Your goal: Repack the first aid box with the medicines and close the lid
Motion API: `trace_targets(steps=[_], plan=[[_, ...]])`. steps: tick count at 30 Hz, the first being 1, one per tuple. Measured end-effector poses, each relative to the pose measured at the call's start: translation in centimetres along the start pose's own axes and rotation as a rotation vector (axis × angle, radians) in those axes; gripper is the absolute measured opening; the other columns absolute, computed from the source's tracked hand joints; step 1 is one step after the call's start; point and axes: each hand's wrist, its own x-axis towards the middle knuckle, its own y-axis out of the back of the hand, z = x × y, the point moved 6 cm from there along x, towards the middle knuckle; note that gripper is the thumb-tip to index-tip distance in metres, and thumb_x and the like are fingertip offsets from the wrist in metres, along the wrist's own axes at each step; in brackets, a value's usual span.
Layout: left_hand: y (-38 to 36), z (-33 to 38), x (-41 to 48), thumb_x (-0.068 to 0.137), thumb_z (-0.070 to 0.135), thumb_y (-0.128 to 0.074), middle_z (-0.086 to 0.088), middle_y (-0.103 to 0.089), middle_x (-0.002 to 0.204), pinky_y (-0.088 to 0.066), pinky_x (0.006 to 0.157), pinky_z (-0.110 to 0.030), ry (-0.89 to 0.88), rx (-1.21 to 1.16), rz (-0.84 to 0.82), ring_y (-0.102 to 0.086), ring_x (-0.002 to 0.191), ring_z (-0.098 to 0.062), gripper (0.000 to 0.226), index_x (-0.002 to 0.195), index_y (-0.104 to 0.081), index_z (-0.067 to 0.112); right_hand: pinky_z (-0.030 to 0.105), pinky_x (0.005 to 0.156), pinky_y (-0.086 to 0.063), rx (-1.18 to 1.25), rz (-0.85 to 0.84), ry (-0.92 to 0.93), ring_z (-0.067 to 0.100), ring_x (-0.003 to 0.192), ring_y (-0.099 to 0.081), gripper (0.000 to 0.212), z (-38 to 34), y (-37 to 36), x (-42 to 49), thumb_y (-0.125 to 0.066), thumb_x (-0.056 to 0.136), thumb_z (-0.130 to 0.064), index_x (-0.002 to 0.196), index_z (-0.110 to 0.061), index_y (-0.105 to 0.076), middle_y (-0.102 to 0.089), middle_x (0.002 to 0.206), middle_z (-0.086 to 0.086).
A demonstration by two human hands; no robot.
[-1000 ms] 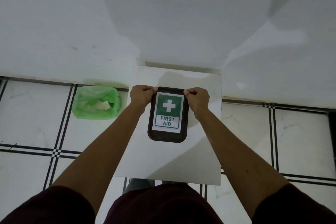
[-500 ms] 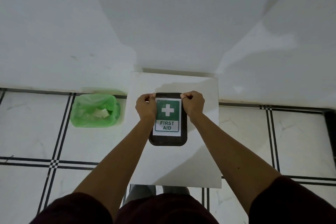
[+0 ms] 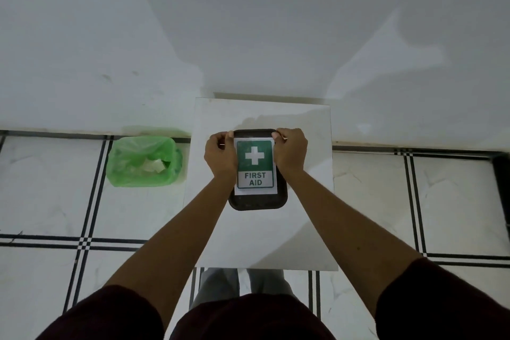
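Note:
A dark first aid box point(image 3: 258, 201) with a green and white "FIRST AID" label lies flat on a small white table point(image 3: 262, 237), its lid down. My left hand point(image 3: 220, 156) grips the box's far left corner with curled fingers. My right hand point(image 3: 291, 153) grips the far right corner the same way. Both thumbs press on the lid near the label's top edge. No medicines show outside the box; its inside is hidden.
A bin lined with a green plastic bag point(image 3: 143, 161), holding crumpled paper, stands on the tiled floor left of the table. A white wall point(image 3: 248, 36) rises right behind the table. My legs show under the table's near edge.
My hands have slid inward along the far edge of the box and press closer to the label. The view has shifted down a little; the box stays in place.

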Motion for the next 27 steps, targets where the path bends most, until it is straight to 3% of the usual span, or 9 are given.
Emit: trace_targets(steps=[2, 4, 6, 9, 11, 16, 19, 22, 27], plan=[[0.2, 0.2, -1.1, 0.097, 0.031, -0.043, -0.009, -0.056, 0.128, -0.04, 0.099, -0.031, -0.173, 0.134, -0.082, -0.05, 0.119, -0.022, 0.036, 0.128, -0.05, 0.012, 0.031, 0.107, -0.033, -0.09, -0.036, 0.093, 0.029, 0.134, -0.037, 0.045, 0.1, -0.5, -2.3, -0.043, 0.098, -0.021, 0.139, -0.003, -0.038, -0.042, 0.144, 0.018], [0.4, -0.2, -2.9, 0.1, 0.036, -0.03, -0.007, -0.036, 0.15, -0.027, 0.109, -0.036, -0.433, 0.376, -0.194, -0.028, 0.139, -0.021, 0.048, 0.143, -0.03, 0.015, 0.036, 0.116, -0.019, -0.211, -0.046, 0.239, 0.026, 0.146, -0.015, 0.055, 0.6, -0.8, -5.0, -0.032, 0.1, -0.03, 0.148, -0.007, -0.017, -0.021, 0.157, 0.013], [0.2, -1.7, -4.7, 0.1, 0.04, -0.02, -0.004, -0.01, 0.16, -0.016, 0.115, -0.04, -0.635, 0.651, -0.315, -0.002, 0.147, -0.019, 0.057, 0.15, -0.009, 0.016, 0.04, 0.119, -0.012, -0.331, -0.096, 0.357, 0.026, 0.147, -0.006, 0.058, 1.9, -1.6, -7.4, -0.022, 0.1, -0.037, 0.149, -0.008, -0.011, -0.013, 0.159, 0.012], [-0.4, -3.9, -5.9, 0.097, 0.045, -0.009, -0.005, 0.01, 0.16, -0.01, 0.119, -0.049, -0.696, 0.853, -0.42, 0.015, 0.146, -0.022, 0.063, 0.15, 0.006, 0.014, 0.044, 0.12, -0.009, -0.433, -0.127, 0.41, 0.026, 0.147, -0.001, 0.061, 3.6, -2.5, -8.7, -0.017, 0.099, -0.043, 0.149, -0.008, -0.009, -0.01, 0.159, 0.011], [-0.7, -4.0, -5.8, 0.096, 0.045, -0.01, -0.006, 0.012, 0.16, -0.009, 0.119, -0.052, -0.679, 0.862, -0.445, 0.017, 0.145, -0.025, 0.065, 0.15, 0.008, 0.013, 0.044, 0.12, -0.008, -0.48, -0.125, 0.419, 0.027, 0.147, -0.001, 0.062, 3.9, -2.6, -8.6, -0.025, 0.099, -0.04, 0.149, -0.006, -0.01, -0.01, 0.159, 0.012], [-0.7, -3.4, -6.1, 0.087, 0.058, 0.011, -0.006, 0.014, 0.159, -0.002, 0.117, -0.051, -0.679, 0.949, -0.463, 0.018, 0.145, -0.027, 0.076, 0.149, 0.01, 0.013, 0.043, 0.12, -0.005, -0.549, -0.141, 0.434, 0.028, 0.147, 0.0, 0.062, 3.8, -2.5, -8.5, -0.031, 0.099, -0.036, 0.148, -0.004, -0.01, -0.008, 0.159, 0.014], [-0.3, -3.0, -6.1, 0.091, 0.05, 0.001, -0.005, 0.011, 0.16, -0.005, 0.118, -0.053, -0.66, 0.989, -0.471, 0.013, 0.146, -0.025, 0.069, 0.15, 0.006, 0.014, 0.045, 0.12, -0.006, -0.552, -0.148, 0.437, 0.028, 0.147, -0.003, 0.059, 3.4, -2.2, -8.5, -0.022, 0.1, -0.036, 0.148, -0.004, -0.011, -0.01, 0.158, 0.015], [0.7, -0.9, -6.0, 0.096, 0.044, -0.008, -0.004, 0.002, 0.16, -0.008, 0.12, -0.047, -0.604, 0.874, -0.446, 0.006, 0.147, -0.018, 0.062, 0.151, -0.002, 0.016, 0.045, 0.12, -0.007, -0.517, -0.164, 0.427, 0.03, 0.147, -0.005, 0.061, 1.7, -0.5, -8.3, -0.006, 0.098, -0.041, 0.148, -0.005, -0.013, -0.012, 0.158, 0.016], [2.2, 8.5, -5.3, 0.1, 0.04, -0.017, -0.008, -0.014, 0.159, -0.005, 0.12, -0.041, -0.756, 0.769, -0.309, -0.006, 0.147, -0.02, 0.055, 0.149, -0.017, 0.014, 0.045, 0.12, -0.011, -0.346, 0.005, 0.474, 0.03, 0.146, -0.011, 0.057, -6.1, 4.8, -5.1, -0.018, 0.099, -0.037, 0.146, -0.006, -0.025, -0.023, 0.155, 0.017]])
